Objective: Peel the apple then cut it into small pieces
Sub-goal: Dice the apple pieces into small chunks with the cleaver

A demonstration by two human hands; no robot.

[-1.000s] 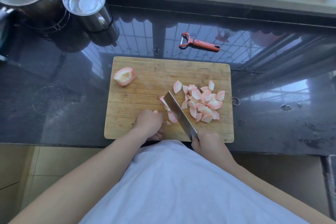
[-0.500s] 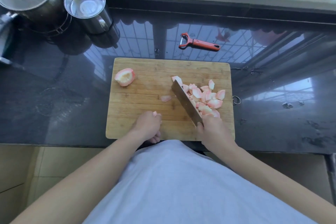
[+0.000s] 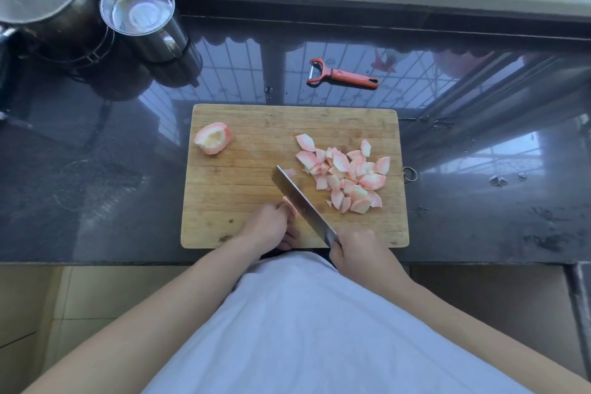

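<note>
A heap of pale pink cut apple pieces is done; a peeled apple chunk remains. The right hand grips the steel cleaver; the left hand pinches a slice.

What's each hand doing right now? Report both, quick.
Left hand: fingers curled, holding down a small apple piece.
Right hand: grips the knife.

Peeled, pink-tinged apple in two lots on a wooden cutting board: a heap of small cut apple pieces toward the right side, and one larger uncut apple chunk alone near the far left corner, hollowed face up. Between them, a broad steel knife angled across the near half of the board, one stray slice at the blade's tip.
</note>
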